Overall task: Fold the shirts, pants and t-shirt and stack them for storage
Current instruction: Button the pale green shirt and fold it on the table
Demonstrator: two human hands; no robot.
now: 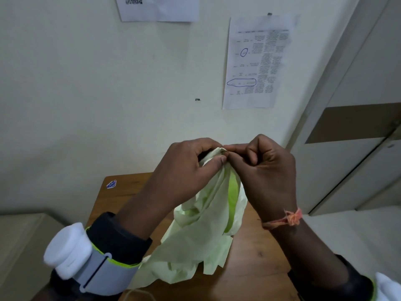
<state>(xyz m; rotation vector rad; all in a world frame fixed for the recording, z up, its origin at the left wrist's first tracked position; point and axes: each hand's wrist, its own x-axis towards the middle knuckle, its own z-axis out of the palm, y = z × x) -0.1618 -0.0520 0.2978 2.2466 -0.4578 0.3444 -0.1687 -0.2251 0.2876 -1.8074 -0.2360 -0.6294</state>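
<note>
A pale green garment [201, 233] with a brighter green band hangs crumpled in the air above a wooden table [256, 257]. My left hand [186, 170] pinches its top edge between thumb and fingers. My right hand [267, 170] pinches the same bunched edge right beside the left, fingers curled. The two hands meet at the cloth's top. The garment's lower end drapes down onto the table. I cannot tell which kind of garment it is.
The table stands against a cream wall [86, 94] with printed sheets [258, 61] taped on it. A small blue sticker [111, 184] lies on the table's far left corner. A door [358, 148] is at the right.
</note>
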